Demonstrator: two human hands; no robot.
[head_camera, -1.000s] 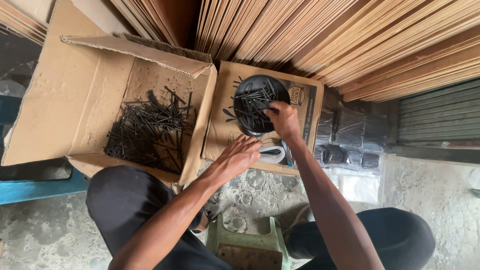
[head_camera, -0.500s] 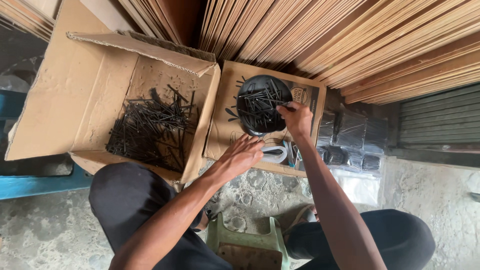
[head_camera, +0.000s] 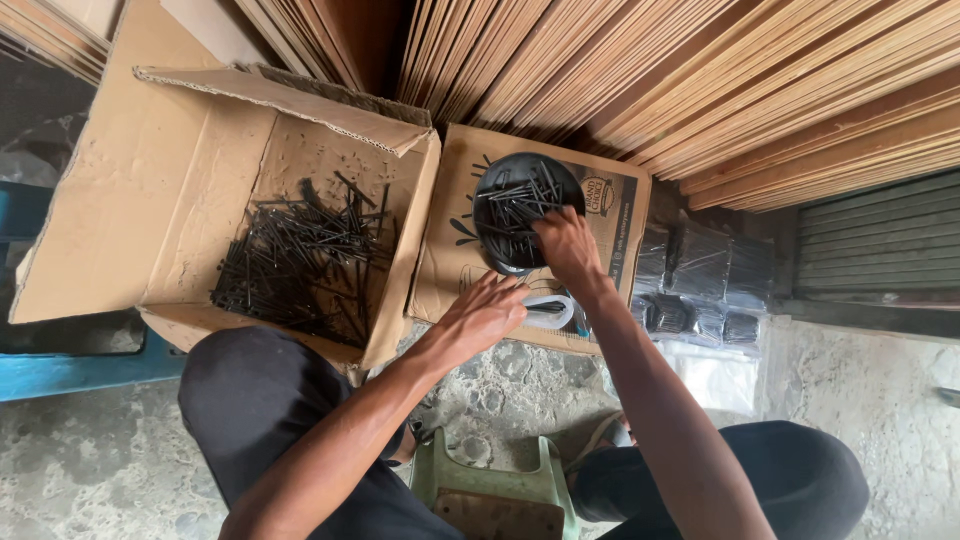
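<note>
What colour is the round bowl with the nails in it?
Black. The bowl shows best in the head view, under the right hand, filled with dark nails.

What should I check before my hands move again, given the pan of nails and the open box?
1. Right hand on the nails in the pan: ok.
2. Left hand by the clear bag: ok; grip cannot tell.
3. Pan flat on the cardboard: ok.
4. Box open, nails inside: ok.
5. Packed bags out of the hands' way: ok.
</note>
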